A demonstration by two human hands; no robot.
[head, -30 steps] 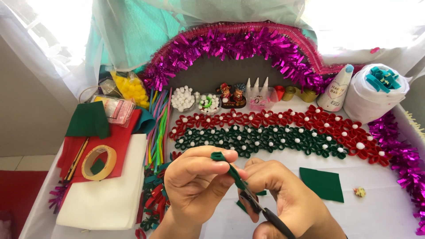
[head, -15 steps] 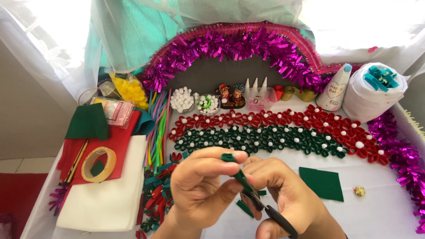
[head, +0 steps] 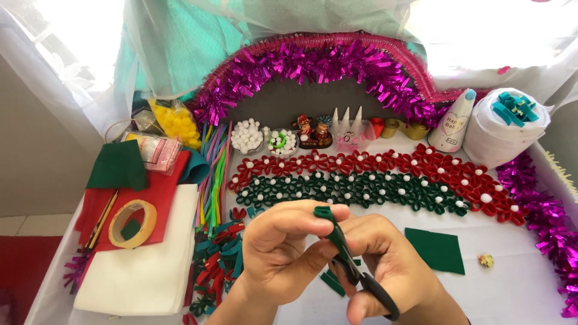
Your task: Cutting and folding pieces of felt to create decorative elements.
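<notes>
My left hand pinches a small folded strip of dark green felt between thumb and fingers, low in the middle of the view. My right hand grips black-handled scissors, whose blades reach up against the strip. Cut green felt strips lie on the white table under my hands. Just beyond them run arched rows of red felt flowers and green felt flowers, each with a white pompom centre.
A green felt square lies to the right. At the left sit white, red and green felt sheets, a tape roll and pipe cleaners. Magenta tinsel, pompom bowls and a white roll stand behind.
My hands have shifted slightly right and lower with the green strip, and the scissors have moved along it. Everything else on the table is unchanged.
</notes>
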